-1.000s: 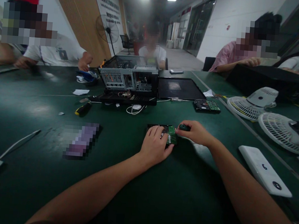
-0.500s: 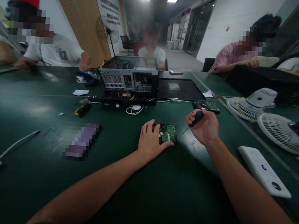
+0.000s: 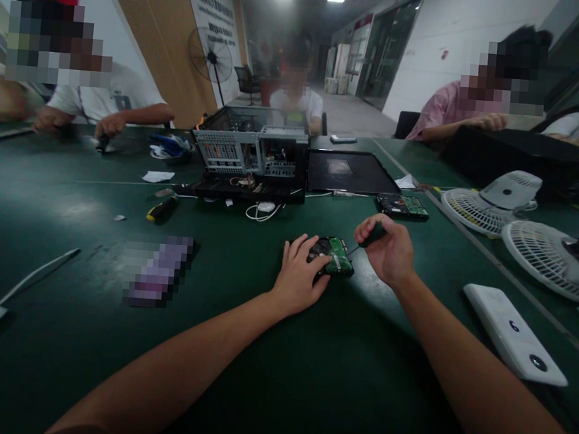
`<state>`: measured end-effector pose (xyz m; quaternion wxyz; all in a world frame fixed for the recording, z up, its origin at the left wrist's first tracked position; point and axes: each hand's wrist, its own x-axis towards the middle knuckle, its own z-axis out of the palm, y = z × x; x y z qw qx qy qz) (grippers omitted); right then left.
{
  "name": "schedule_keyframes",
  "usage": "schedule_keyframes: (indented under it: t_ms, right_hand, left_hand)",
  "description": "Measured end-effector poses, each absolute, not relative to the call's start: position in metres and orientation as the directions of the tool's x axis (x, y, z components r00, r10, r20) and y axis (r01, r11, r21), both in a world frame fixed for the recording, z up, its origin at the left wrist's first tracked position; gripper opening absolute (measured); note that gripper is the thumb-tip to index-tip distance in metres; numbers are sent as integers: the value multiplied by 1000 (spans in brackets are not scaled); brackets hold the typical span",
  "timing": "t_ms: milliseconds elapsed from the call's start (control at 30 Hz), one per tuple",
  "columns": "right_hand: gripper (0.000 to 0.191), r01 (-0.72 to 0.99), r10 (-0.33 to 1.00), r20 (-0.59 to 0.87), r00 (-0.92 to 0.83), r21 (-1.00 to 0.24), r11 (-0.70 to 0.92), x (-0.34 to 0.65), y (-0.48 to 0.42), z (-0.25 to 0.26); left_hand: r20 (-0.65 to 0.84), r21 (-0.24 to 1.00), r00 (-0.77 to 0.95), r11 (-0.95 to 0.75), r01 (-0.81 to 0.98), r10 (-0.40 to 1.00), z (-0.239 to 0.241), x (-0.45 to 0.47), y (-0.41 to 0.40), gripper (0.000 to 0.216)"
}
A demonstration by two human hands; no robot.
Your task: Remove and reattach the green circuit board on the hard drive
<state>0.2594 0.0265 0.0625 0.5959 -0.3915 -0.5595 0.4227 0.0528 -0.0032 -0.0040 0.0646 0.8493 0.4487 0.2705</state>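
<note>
A black hard drive with a green circuit board facing up lies on the green table in front of me. My left hand rests on its left half, fingers curled over it and holding it down. My right hand is closed around a small dark-handled screwdriver, whose thin tip slants down toward the drive's right edge.
An open computer case and its black side panel stand behind. A second drive, a yellow-black screwdriver, white fan parts, and a white flat piece lie around. Other people sit along the far edges.
My right hand came down and left with the screwdriver, its tip now near the drive. My left hand shifted its grip and the drive turned slightly. A person at the far left moved a hand.
</note>
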Motion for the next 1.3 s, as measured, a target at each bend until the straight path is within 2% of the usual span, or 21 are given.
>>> schedule_keyframes:
  t_ms: [133, 300, 633, 1000, 1200, 1300]
  right_hand:
    - [31, -34, 936, 351, 29, -935, 352, 256, 25, 61]
    - [27, -94, 935, 354, 15, -930, 354, 254, 23, 61]
    - [31, -14, 940, 340, 20, -940, 340, 251, 23, 62]
    - [26, -152, 957, 274, -98, -954, 258, 256, 23, 62]
    - [40, -233, 954, 280, -110, -940, 249, 258, 24, 63]
    - [38, -232, 966, 236, -104, -950, 207, 262, 27, 61]
  left_hand:
    - [403, 366, 452, -593, 717, 796, -4, 52, -1, 39]
    - [408, 370, 444, -589, 718, 798, -4, 52, -1, 39]
    - [395, 388, 407, -551, 739, 824, -6, 54, 1, 38]
    - [353, 391, 416, -536, 748, 838, -3, 54, 1, 31]
    - [347, 374, 421, -535, 757, 838, -5, 55, 1, 31]
    - [338, 370, 419, -529, 764, 842, -5, 55, 1, 31]
